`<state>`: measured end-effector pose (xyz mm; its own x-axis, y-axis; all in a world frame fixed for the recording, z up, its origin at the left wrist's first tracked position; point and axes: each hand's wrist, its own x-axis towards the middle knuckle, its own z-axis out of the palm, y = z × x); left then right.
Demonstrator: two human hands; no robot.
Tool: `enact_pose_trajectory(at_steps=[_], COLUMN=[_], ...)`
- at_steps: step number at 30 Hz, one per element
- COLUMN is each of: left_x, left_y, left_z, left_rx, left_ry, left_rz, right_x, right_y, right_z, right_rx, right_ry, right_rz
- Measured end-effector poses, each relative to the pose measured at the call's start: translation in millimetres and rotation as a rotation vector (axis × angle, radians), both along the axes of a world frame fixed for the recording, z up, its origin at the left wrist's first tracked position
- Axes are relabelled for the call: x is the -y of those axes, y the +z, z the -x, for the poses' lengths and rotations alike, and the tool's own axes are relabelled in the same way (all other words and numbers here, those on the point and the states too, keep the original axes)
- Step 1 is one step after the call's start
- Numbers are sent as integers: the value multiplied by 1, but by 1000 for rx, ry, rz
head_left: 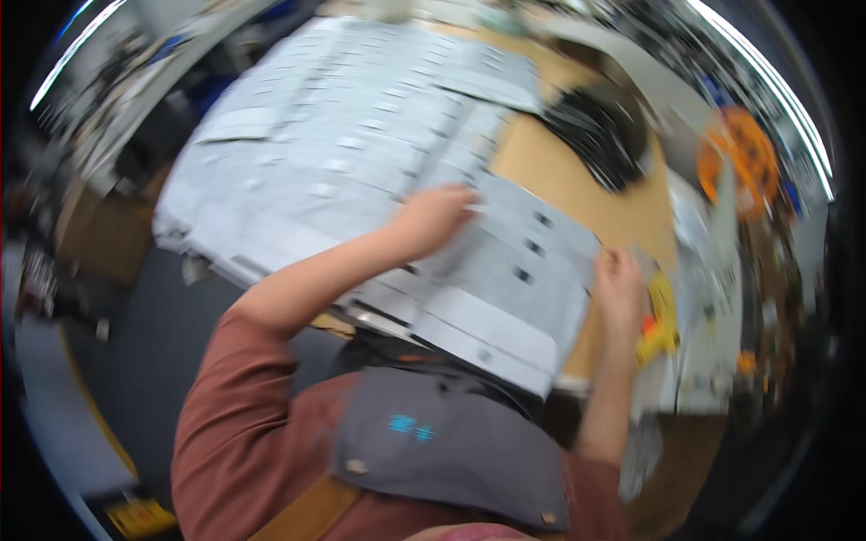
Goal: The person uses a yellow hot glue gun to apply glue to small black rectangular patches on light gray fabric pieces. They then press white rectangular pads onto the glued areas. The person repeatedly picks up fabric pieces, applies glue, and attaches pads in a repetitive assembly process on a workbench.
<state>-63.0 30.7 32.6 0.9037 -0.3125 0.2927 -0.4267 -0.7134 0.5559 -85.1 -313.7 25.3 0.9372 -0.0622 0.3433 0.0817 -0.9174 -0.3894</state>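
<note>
Overlapping grey fabric pieces (343,135) with small white and dark tags cover most of a brown worktable (559,171). My left hand (435,215) lies flat on the near pieces, fingers curled over an edge. My right hand (621,281) pinches the right edge of the nearest grey piece (505,298) at the table's right side. The picture is blurred by motion.
A pile of black straps (600,131) lies on the table at the back right. A yellow tool (663,320) rests beside my right hand. An orange round object (747,158) stands further right. I wear a brown shirt and a grey apron (451,451).
</note>
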Motion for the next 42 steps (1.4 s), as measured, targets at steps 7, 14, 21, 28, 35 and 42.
enact_pose_trajectory(at_steps=[7,14,21,28,35,42], left_x=[51,56,38,-6,29,41], left_y=[-25,-31,-47,-25,-5,-27], left_z=[-132,-170,-161,-72,-55,-68], left_rx=[-169,-337,-705,-597,-438,-365], left_ry=[-25,-208,-230,-127,5,27], left_rz=[-437,-552,130,117,165,67], right_x=[14,30,64,-5,-11,9], right_y=[-29,-30,-38,-28,8,-24], right_z=[-94,-114,-95,15,4,-18], right_rx=[-206,-475,-584,-137,-112,-203], right_ry=[127,209,231,393,179,146], right_rz=[151,-28,-795,-437,-342,-260])
